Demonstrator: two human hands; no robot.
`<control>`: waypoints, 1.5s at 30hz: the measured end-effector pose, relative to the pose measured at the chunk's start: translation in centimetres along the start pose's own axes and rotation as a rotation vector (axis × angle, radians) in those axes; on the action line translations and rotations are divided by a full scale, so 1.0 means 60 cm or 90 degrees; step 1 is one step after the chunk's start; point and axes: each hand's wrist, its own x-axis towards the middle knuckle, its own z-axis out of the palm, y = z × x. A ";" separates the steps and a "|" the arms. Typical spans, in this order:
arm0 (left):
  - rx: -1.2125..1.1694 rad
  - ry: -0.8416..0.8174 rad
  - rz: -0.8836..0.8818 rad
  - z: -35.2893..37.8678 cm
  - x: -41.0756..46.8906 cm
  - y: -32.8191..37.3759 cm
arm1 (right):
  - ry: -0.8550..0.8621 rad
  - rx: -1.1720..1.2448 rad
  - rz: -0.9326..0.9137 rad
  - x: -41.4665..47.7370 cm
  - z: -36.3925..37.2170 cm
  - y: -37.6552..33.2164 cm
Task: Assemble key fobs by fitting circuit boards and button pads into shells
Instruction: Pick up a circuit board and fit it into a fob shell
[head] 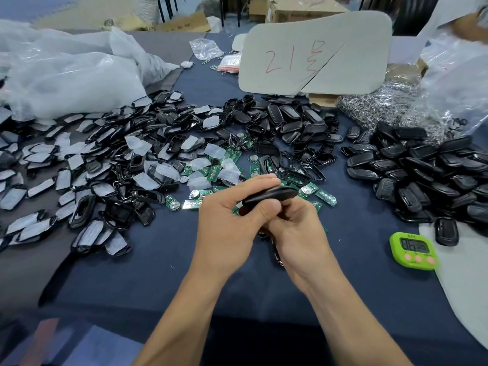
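A black key fob (269,196) is held above the middle of the blue table. My left hand (232,220) grips it, fingers over its top and thumb across its near side. My right hand (295,231) curls round it from below and the right; its fingertips are hidden. A dark chain or ring (277,253) hangs under my hands. Green circuit boards (224,175) lie scattered just beyond. Black shell halves with pale film (111,165) cover the left side. Closed black fobs (427,175) are heaped on the right.
A green timer (413,250) sits near the right front. A grey card with red writing (314,56) stands at the back. Plastic bags (66,75) lie at back left. Metal rings in a clear bag (390,107) are at back right. Another person's arm (472,25) shows at top right.
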 end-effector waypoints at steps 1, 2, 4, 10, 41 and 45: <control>0.006 0.001 -0.005 0.001 0.000 0.000 | -0.004 -0.017 -0.005 0.001 -0.003 -0.002; 0.017 0.008 -0.003 0.002 0.000 0.001 | -0.006 -0.048 -0.013 0.003 -0.007 -0.004; 0.067 0.028 0.022 0.000 -0.002 0.000 | 0.013 -0.141 -0.046 0.006 -0.020 -0.011; 0.209 0.023 0.054 -0.008 -0.005 0.004 | 0.028 -0.187 -0.149 0.008 -0.043 -0.056; 0.151 0.036 0.001 -0.003 0.004 0.000 | 0.071 -0.107 -0.071 0.016 -0.024 -0.048; 0.135 0.069 0.018 0.006 -0.003 0.005 | 0.070 -0.082 -0.073 0.014 -0.014 -0.047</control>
